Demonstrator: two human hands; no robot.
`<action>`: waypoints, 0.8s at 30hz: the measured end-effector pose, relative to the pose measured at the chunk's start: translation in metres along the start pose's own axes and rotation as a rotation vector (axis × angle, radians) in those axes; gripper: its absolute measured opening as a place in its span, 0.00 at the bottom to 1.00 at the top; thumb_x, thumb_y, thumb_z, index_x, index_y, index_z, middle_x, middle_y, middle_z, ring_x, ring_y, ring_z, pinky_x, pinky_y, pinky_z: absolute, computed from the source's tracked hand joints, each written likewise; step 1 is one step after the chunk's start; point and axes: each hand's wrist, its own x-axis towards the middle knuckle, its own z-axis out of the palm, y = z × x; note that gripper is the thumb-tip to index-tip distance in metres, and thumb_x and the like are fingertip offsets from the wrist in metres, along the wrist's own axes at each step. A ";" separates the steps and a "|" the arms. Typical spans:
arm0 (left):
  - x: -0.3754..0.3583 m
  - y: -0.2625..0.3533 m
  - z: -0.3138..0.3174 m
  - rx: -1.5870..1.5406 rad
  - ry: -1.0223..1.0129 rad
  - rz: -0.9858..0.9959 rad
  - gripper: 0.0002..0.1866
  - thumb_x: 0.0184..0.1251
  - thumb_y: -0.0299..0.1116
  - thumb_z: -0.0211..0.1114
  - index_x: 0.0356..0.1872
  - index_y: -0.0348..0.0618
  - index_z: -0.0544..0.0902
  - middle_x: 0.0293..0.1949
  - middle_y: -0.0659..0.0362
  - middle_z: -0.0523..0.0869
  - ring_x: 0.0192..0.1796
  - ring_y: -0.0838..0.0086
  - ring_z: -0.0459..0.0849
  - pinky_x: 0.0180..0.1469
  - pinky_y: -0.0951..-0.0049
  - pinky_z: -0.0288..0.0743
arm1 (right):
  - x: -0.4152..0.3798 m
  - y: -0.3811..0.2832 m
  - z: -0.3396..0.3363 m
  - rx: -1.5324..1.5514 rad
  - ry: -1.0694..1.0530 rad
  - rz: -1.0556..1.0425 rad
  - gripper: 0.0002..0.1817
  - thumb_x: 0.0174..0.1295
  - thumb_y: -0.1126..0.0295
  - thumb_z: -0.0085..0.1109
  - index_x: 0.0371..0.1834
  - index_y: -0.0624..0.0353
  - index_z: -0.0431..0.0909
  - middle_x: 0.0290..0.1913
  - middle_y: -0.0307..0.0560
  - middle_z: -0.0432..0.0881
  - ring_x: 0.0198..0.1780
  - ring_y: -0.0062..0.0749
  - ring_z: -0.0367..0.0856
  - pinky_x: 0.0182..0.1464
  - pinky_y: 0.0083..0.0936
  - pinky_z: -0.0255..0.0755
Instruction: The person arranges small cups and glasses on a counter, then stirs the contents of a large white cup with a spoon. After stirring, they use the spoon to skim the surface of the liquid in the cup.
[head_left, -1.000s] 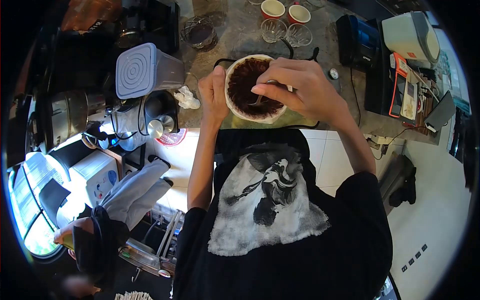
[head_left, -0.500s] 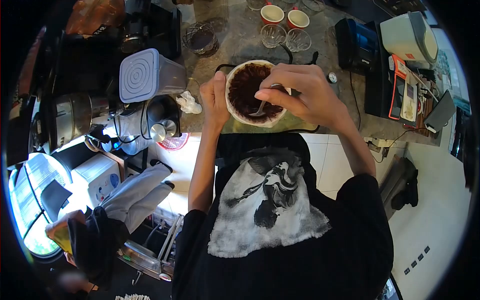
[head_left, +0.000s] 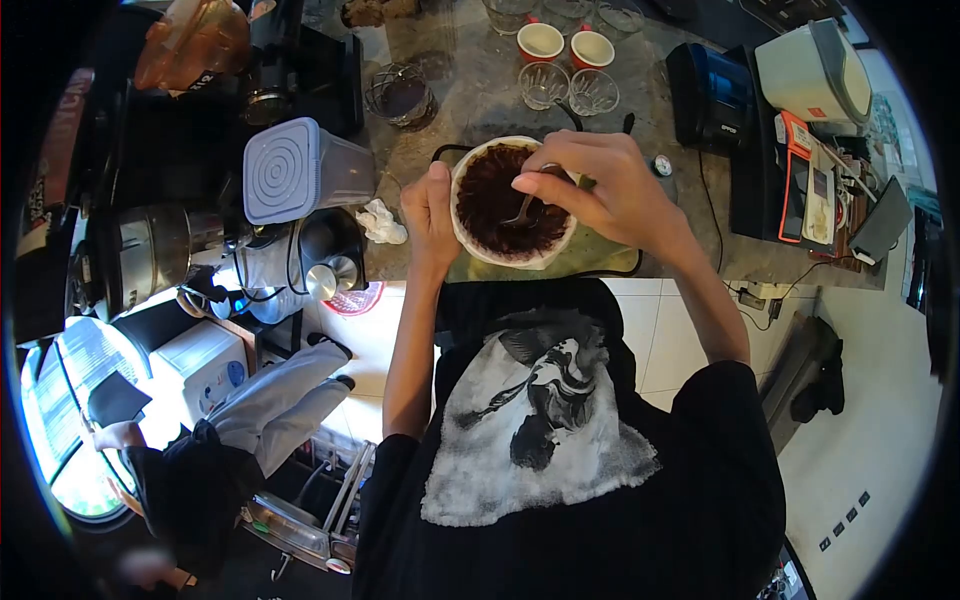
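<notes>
A white bowl (head_left: 517, 258) with a slightly wavy rim stands at the counter's near edge, over a green mat (head_left: 602, 254). Dark brown grounds (head_left: 497, 200), which look like coffee, line its inside. My left hand (head_left: 430, 215) is closed against the bowl's left side, thumb up; the fingers' exact hold is partly hidden. From the right, my right hand (head_left: 610, 185) reaches over the rim and pinches a metal spoon (head_left: 521, 212). The spoon's tip rests in the grounds, while its handle is mostly hidden by my fingers.
Red-and-white cups (head_left: 541, 42) and clear glasses (head_left: 545, 86) stand behind the bowl. To the left are a lidded plastic container (head_left: 282, 170), a crumpled tissue (head_left: 381, 222) and a wire holder (head_left: 402, 97). A small dial (head_left: 661, 166) lies right. Another person (head_left: 190, 480) is at lower left.
The spoon's tip has moved from the bowl's near side toward its middle, with my right hand. My left hand stays at the bowl. The other person's arms have shifted.
</notes>
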 end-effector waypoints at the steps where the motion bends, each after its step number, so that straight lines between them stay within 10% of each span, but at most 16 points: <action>1: 0.000 -0.001 0.001 0.000 0.001 -0.001 0.28 0.83 0.37 0.44 0.19 0.33 0.75 0.14 0.60 0.74 0.19 0.80 0.68 0.24 0.69 0.60 | 0.000 -0.002 -0.004 0.019 0.010 0.006 0.13 0.63 0.63 0.68 0.37 0.64 0.84 0.32 0.52 0.85 0.31 0.41 0.85 0.32 0.31 0.74; 24: -0.003 -0.005 -0.005 -0.054 -0.010 -0.057 0.28 0.84 0.39 0.43 0.22 0.33 0.78 0.16 0.62 0.76 0.21 0.82 0.70 0.24 0.72 0.62 | 0.004 0.005 0.015 -0.010 -0.020 -0.016 0.11 0.63 0.66 0.67 0.36 0.65 0.83 0.34 0.49 0.85 0.34 0.42 0.84 0.37 0.31 0.76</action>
